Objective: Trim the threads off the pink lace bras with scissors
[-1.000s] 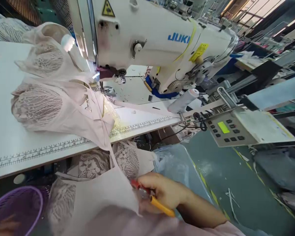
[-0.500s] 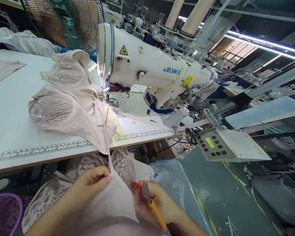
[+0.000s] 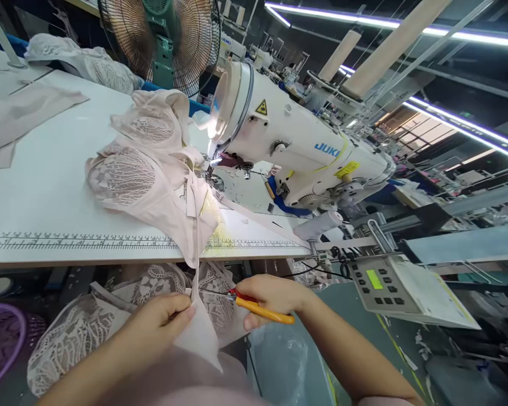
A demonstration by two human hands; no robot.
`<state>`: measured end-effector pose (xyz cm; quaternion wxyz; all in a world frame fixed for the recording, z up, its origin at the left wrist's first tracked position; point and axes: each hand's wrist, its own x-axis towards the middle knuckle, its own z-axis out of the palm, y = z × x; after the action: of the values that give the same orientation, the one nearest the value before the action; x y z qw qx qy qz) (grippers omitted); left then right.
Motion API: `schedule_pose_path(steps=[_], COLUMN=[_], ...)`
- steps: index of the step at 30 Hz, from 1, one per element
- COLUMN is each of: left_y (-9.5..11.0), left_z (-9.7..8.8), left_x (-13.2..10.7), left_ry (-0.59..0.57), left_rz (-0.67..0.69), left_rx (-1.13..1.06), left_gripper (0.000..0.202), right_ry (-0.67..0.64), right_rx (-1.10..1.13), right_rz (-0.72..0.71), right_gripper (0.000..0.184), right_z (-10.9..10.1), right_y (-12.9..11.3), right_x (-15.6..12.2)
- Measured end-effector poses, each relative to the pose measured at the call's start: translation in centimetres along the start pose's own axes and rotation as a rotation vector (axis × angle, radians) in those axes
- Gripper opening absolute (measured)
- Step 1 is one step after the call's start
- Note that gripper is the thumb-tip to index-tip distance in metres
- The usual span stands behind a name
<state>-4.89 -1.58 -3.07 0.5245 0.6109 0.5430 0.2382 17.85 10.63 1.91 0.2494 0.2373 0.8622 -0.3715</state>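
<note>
My left hand (image 3: pixel 161 318) is closed in a pinch on a piece of pale pink fabric (image 3: pixel 198 338) just below the table edge. A thin strip of the same fabric runs up from it to the pink lace garment pieces (image 3: pixel 144 175) heaped on the white sewing table (image 3: pixel 46 197). My right hand (image 3: pixel 271 296) is wrapped round small thread snips with an orange and red handle (image 3: pixel 262 309); their blades point left at the strip beside my left fingers. The white sewing machine (image 3: pixel 305 152) stands behind the garments.
A printed ruler (image 3: pixel 88 242) runs along the table's front edge. More lace pieces (image 3: pixel 93 327) hang below the table beside a purple basket (image 3: pixel 2 344). A control panel (image 3: pixel 385 282) sits at right, a clear plastic bag (image 3: pixel 288 361) below, a fan (image 3: pixel 161 39) behind.
My view has tilted up and right. My left hand came in and pinched the fabric. My right hand rose and turned the snips from pointing down to pointing left at the strip.
</note>
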Motion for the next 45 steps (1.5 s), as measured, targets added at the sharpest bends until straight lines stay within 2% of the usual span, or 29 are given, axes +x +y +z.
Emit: schedule_pose_path(steps=[11,19,22,25,27,30,34,36,39,42,45], left_y=[-1.0,-1.7,-1.7,-1.1,-0.2,1.5,2.3,2.0,1.3,0.8,0.2], left_z=[-0.8,-1.4,-1.8,-2.2,-2.4,-2.5,-2.1,-1.9,-1.5,-0.9,-0.3], left_x=[-0.6,-1.0,-1.1,-1.4,-1.6,-1.6,-0.8,-0.3,0.0,0.1,0.1], left_ry=[-0.007,-0.025,-0.036,-0.051,-0.036,0.026,0.126,0.185,0.238,0.291,0.381], left_rz=[-0.013,-0.023,-0.015,0.021,0.079,0.204,0.347,0.371,0.32,0.269,0.252], left_rx=[0.165,0.227,0.228,0.196,0.159,0.101,0.074,0.087,0.073,0.028,0.071], left_gripper=[0.034,0.035,0.035,0.035,0.037,0.036,0.022,0.02,0.02,0.013,0.01], right_ry=[-0.025,-0.079,-0.056,0.04,0.166,0.363,0.454,0.513,0.683,0.833,0.89], right_rx=[-0.13,-0.04,0.027,0.11,0.203,0.438,0.804,0.869,0.843,0.781,0.689], right_rz=[-0.019,0.008,0.025,0.011,-0.042,-0.209,-0.404,-0.384,-0.268,-0.159,-0.089], right_gripper=[0.048,0.048,0.05,0.055,0.058,0.056,0.053,0.048,0.037,0.033,0.035], right_z=[-2.3,-3.0,-2.8,-2.2,-1.3,0.9,4.5,6.2,7.9,8.5,8.3], right_y=[-2.0,-1.6,-1.3,-1.0,-0.8,-0.9,-1.6,-1.9,-2.4,-2.8,-3.0], right_x=[1.6,2.3,2.3,1.9,1.7,1.8,2.7,2.9,2.6,1.9,1.2])
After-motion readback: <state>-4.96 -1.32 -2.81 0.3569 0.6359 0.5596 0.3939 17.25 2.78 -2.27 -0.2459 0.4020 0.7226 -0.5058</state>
